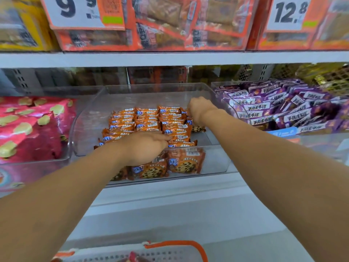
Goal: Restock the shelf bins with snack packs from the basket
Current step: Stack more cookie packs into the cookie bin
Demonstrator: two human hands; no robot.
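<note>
Above the shelf edge (170, 58): orange boxed biscuits (162, 25) side by side, a yellow box (20, 25) at far left. Clipped in front: a price card reading 9 (75, 11) at left, another reading 12.8 (289, 13) at right. Behind the lower row: grey perforated uprights (20, 80) and wire mesh (330, 76), partly blurred.

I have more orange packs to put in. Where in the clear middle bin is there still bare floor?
Bare floor shows along the left wall of the clear bin, left of the orange cookie packs, and in the right front corner, below the right hand. The middle is crowded with packed rows, where the left hand rests. The purple pack bin is full.
</note>
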